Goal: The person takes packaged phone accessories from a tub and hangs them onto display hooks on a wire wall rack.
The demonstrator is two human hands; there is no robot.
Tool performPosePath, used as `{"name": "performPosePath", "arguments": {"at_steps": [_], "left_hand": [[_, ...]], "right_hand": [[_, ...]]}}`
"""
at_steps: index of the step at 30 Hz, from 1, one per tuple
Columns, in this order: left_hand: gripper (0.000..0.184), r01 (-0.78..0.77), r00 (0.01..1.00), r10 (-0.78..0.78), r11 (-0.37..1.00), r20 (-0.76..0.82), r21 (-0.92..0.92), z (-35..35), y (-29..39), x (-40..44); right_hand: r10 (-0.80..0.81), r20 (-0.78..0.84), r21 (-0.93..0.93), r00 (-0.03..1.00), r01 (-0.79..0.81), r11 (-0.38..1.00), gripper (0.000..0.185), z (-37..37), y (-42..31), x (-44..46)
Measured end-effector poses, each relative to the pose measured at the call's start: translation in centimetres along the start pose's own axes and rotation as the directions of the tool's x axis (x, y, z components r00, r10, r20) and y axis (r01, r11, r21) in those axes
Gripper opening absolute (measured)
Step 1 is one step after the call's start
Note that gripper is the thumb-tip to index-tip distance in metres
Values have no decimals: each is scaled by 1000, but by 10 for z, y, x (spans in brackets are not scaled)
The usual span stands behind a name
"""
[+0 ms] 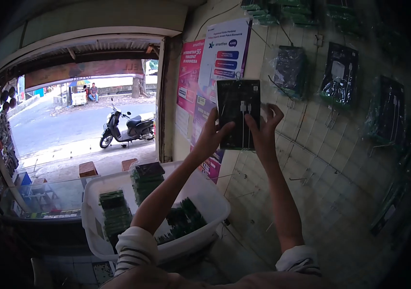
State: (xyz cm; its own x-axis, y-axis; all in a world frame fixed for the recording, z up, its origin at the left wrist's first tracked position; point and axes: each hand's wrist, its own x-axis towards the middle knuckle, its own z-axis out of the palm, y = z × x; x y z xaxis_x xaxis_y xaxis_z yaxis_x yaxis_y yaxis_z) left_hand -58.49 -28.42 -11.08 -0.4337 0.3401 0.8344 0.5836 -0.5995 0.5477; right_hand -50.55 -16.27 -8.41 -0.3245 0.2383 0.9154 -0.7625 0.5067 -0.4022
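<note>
In front of me, at about chest height, is a flat black package of charging cable [233,108] with a white cable pictured on its front. My left hand [210,132] grips its left edge, thumb across the front. My right hand [262,127] is at the right edge, its thumb pressed on the front and some fingers bent away to the side; the fingers behind are hidden. Just beyond the package is the wall with posters. To the right, similar packs, such as a charger pack [339,72] and a cable pack [389,111], hang on a wire grid.
Below my forearms stands a white plastic tub [222,208] with stacks of green-edged packs [147,180]. Bare metal hooks [299,180] stick out from the grid [311,159]. A glass counter [51,197] is on the left. Outside, a scooter [127,126] is parked by the road.
</note>
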Motion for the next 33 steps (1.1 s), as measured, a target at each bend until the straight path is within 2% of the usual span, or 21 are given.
{"name": "performPosePath", "arguments": {"at_steps": [1,2,4,6,7,9,10,13,18,23,33], "left_hand": [[40,-8,1000,8,999,13,-46,2,8,19],[41,-39,998,42,997,42,-66,3,16,38],[59,-110,994,110,994,23,12,7,30,75],[57,-214,975,216,975,-47,53,6,18,119],[57,-251,964,255,966,-69,68,6,14,138],[63,-364,926,377,907,-24,213,2,10,174],[63,-378,920,391,901,-23,212,1,9,190],[52,-184,982,190,970,-22,156,-1,10,219],[49,-168,984,178,959,-23,230,-12,1,254],[48,-59,997,49,982,59,178,-18,6,260],[48,-90,994,69,959,88,269,-16,-10,260]], "right_hand": [[58,72,129,996,-67,989,74,1,-26,17],[-89,64,39,994,86,995,74,1,-25,35],[-251,68,11,966,250,968,70,4,-27,72],[-301,76,-187,951,310,932,63,4,-25,108],[-312,30,-167,950,312,935,59,8,-17,128],[-274,15,-236,962,270,934,59,9,-3,160],[-281,3,-267,960,272,924,58,11,5,176],[-268,-41,-332,963,240,912,58,15,23,212],[-281,-68,-388,957,234,891,60,21,40,246],[-242,-127,-398,962,174,901,61,26,47,251],[-169,-168,-409,971,87,909,61,21,55,242]]}}
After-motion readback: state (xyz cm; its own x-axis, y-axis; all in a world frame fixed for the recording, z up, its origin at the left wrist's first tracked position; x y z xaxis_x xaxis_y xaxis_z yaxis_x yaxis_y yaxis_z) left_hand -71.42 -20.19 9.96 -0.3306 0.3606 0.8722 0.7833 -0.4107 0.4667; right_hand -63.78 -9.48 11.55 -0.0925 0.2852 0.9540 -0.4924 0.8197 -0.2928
